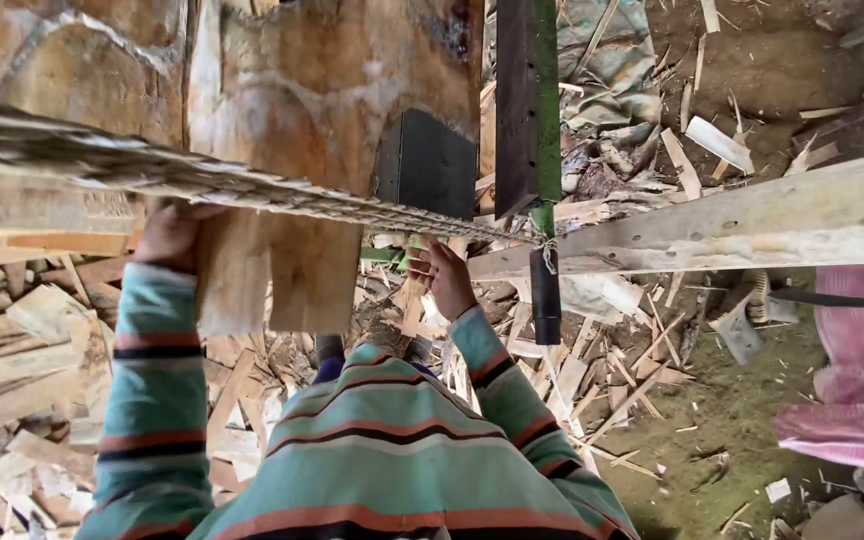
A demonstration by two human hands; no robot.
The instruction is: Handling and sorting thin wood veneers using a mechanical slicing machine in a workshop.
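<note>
1. Far left, on the ground: a heap of wood offcuts (22, 370), pale slabs and splinters lying loose over one another.
2. Left hand (167, 235), striped sleeve behind it: raised to the lower edge of a big rough plank (292, 130). The fingers are curled onto the wood and look to be gripping it, though a thick braided rope (202, 180) crosses just above and hides the fingertips.
3. The plank fills the upper left of the view, bark-edged and unplaned, its lower end a narrower tongue hanging down between the two hands. It is held up, not resting on the ground.
4. Right hand (447, 275): just right of that tongue, under the rope. Fingers bent inward near the wood; whether they grip the plank or only steady it I cannot tell (the palm side is turned away).
5. A dark block (437, 165) sits against the plank's right edge, above the right hand.
6. Next right: an upright dark post with a green strip (537, 110); the rope ends knotted at its foot.
7. A long pale beam (752, 220) runs rightward from the knot.
8. Far right edge: pink cloth (862, 360) over bare dirt.
9. Progress, judged: plank lifted and in hand, not yet set down; plenty of cut scrap already lies below.
</note>
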